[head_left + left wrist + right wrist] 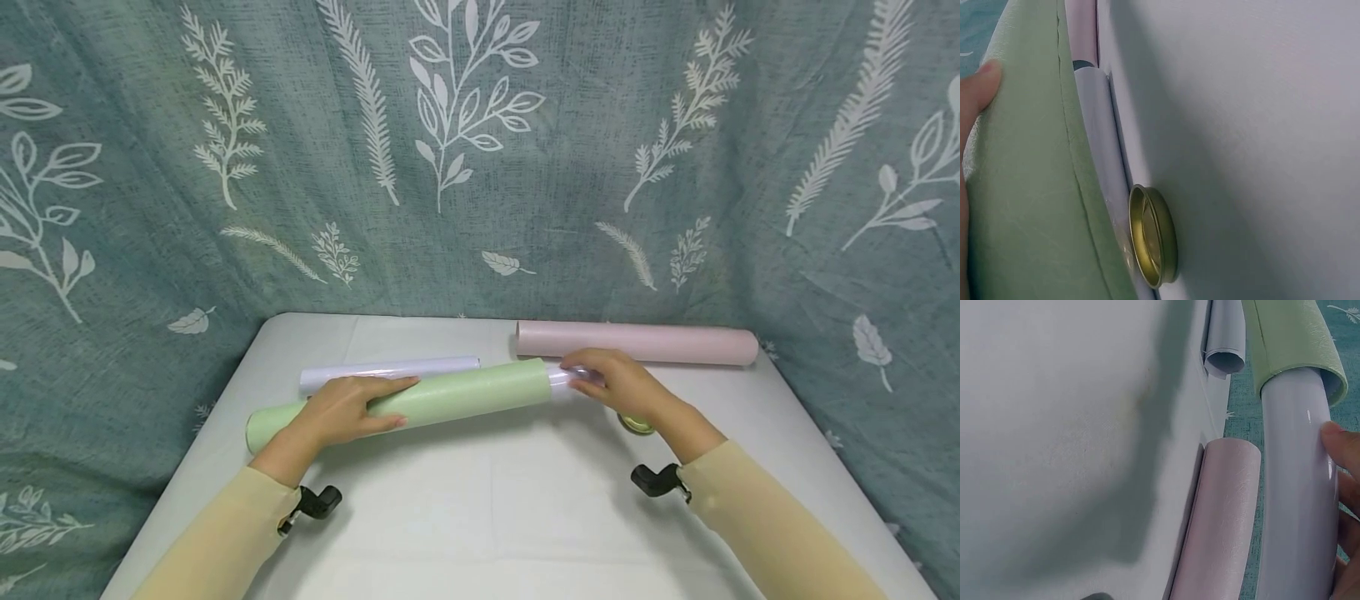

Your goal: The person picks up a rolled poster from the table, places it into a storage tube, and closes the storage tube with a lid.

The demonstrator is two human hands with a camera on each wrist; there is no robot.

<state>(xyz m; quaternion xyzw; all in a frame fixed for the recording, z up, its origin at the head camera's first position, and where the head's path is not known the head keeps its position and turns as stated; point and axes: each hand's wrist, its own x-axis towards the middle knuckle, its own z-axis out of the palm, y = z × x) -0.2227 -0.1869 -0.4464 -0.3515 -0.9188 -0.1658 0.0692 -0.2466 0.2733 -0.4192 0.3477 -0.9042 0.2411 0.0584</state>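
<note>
My left hand grips a long green tube from above, thumb on the near side and fingers over the far side. The tube is held at a slant above the white table, its right end higher. Out of that right end sticks a glossy pale lavender roll; the rest of it is hidden inside the tube. My right hand pinches this roll by its free end, with the thumb and fingertips against its side in the right wrist view.
A pink roll lies along the table's back edge at the right. Another pale lavender roll lies behind the green tube. Beneath the right wrist sits a round gold tin lid. A patterned green curtain hangs behind the table.
</note>
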